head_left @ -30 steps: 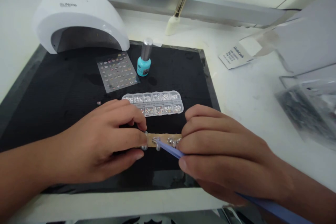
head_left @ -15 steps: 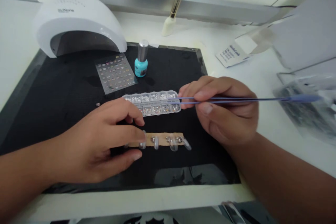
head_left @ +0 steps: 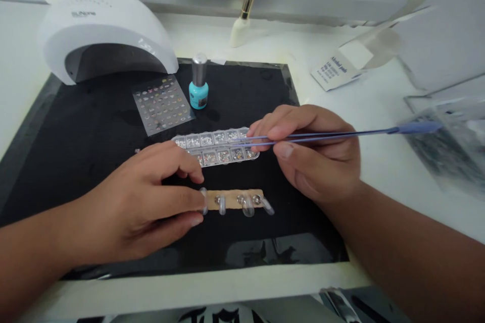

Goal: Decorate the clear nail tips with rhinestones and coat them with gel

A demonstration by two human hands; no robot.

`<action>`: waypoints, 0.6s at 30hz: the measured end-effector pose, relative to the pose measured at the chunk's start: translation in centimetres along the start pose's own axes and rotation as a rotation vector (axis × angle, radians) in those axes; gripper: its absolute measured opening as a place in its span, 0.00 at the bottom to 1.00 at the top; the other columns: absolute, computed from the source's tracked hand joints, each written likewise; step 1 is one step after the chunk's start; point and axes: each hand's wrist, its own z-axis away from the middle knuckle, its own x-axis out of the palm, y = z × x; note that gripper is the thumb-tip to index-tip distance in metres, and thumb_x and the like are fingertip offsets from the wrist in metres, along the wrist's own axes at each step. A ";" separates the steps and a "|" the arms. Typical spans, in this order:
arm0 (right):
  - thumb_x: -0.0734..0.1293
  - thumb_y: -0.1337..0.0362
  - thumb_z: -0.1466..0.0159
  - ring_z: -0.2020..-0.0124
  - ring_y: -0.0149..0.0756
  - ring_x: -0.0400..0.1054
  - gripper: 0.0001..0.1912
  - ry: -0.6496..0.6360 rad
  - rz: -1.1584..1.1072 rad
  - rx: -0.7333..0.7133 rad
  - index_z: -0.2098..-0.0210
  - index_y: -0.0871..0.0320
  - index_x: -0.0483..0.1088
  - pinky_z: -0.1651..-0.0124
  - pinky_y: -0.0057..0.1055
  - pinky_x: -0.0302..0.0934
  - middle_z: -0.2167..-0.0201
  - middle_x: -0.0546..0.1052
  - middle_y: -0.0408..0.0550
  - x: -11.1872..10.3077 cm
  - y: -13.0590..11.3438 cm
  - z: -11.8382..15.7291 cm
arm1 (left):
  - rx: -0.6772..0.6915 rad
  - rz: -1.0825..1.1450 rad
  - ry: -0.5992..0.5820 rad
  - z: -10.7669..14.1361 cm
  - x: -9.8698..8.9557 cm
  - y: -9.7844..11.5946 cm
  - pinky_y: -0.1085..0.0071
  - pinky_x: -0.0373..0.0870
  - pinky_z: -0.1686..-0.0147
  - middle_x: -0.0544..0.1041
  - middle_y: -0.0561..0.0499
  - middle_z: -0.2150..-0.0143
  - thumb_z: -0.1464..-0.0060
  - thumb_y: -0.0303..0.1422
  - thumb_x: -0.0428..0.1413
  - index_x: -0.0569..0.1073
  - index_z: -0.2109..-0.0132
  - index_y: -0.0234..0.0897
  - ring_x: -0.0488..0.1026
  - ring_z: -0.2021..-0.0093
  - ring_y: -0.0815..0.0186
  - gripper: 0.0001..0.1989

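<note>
The right grip [head_left: 314, 154] has lifted off the strip and pinches narrowly on blue tweezers [head_left: 341, 135], their tips over the rhinestone tray [head_left: 215, 146]; any stone between them is too small to see. Just left and below, the left grip [head_left: 132, 202] sits narrowly at the end of the tan strip of nail tips [head_left: 232, 200], whether holding it unclear.

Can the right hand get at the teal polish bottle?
Probably yes: the teal polish bottle stands just beyond the flat rhinestone tray, which the right hand could pass over, though it holds blue tweezers.
</note>
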 end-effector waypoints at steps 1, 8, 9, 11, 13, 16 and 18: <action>0.74 0.64 0.36 0.68 0.34 0.72 0.02 -0.002 0.000 0.000 0.63 0.53 0.78 0.56 0.38 0.71 0.70 0.78 0.43 0.0 0.0 0.0 | 0.007 0.000 0.004 0.0 0.0 0.0 0.64 0.68 0.61 0.71 0.47 0.53 0.37 0.25 0.58 0.76 0.52 0.40 0.69 0.56 0.62 0.08; 0.74 0.62 0.35 0.67 0.36 0.72 0.03 -0.036 0.042 0.005 0.63 0.52 0.77 0.57 0.38 0.71 0.69 0.76 0.43 -0.3 0.0 0.2 | 0.036 -0.008 -0.002 0.0 0.0 0.0 0.63 0.66 0.60 0.70 0.48 0.52 0.37 0.23 0.58 0.76 0.51 0.39 0.67 0.56 0.63 0.09; 0.74 0.62 0.35 0.67 0.36 0.72 0.03 -0.040 0.042 0.003 0.63 0.52 0.77 0.58 0.38 0.71 0.69 0.76 0.44 -0.3 0.1 0.2 | 0.039 -0.009 -0.004 0.0 0.0 0.0 0.63 0.65 0.61 0.70 0.48 0.52 0.37 0.23 0.58 0.76 0.51 0.38 0.67 0.56 0.63 0.09; 0.74 0.64 0.35 0.67 0.36 0.72 0.02 -0.048 0.033 0.001 0.62 0.52 0.77 0.58 0.38 0.70 0.68 0.76 0.44 -0.4 0.1 0.2 | 0.044 -0.011 -0.006 0.0 0.0 -0.1 0.63 0.65 0.61 0.70 0.48 0.52 0.37 0.23 0.58 0.75 0.51 0.38 0.67 0.56 0.63 0.10; 0.73 0.65 0.35 0.66 0.36 0.71 0.03 -0.059 0.020 -0.011 0.62 0.53 0.77 0.57 0.38 0.70 0.68 0.76 0.44 -0.4 0.2 0.2 | 0.051 -0.013 -0.002 0.1 -0.1 -0.1 0.62 0.66 0.60 0.69 0.47 0.52 0.37 0.23 0.58 0.75 0.51 0.38 0.67 0.56 0.63 0.10; 0.73 0.65 0.35 0.66 0.36 0.71 0.03 -0.064 0.020 -0.023 0.61 0.54 0.77 0.56 0.39 0.70 0.68 0.76 0.44 -0.4 0.2 0.1 | 0.061 -0.027 0.003 0.1 -0.1 -0.1 0.62 0.66 0.60 0.70 0.47 0.52 0.37 0.23 0.59 0.75 0.51 0.38 0.67 0.56 0.63 0.10; 0.73 0.65 0.35 0.66 0.37 0.71 0.03 -0.061 0.026 -0.014 0.61 0.53 0.77 0.56 0.39 0.70 0.68 0.76 0.44 -0.4 0.1 0.1 | 0.053 -0.036 0.004 0.1 -0.1 -0.1 0.62 0.66 0.60 0.71 0.47 0.52 0.38 0.23 0.59 0.76 0.51 0.39 0.68 0.56 0.62 0.10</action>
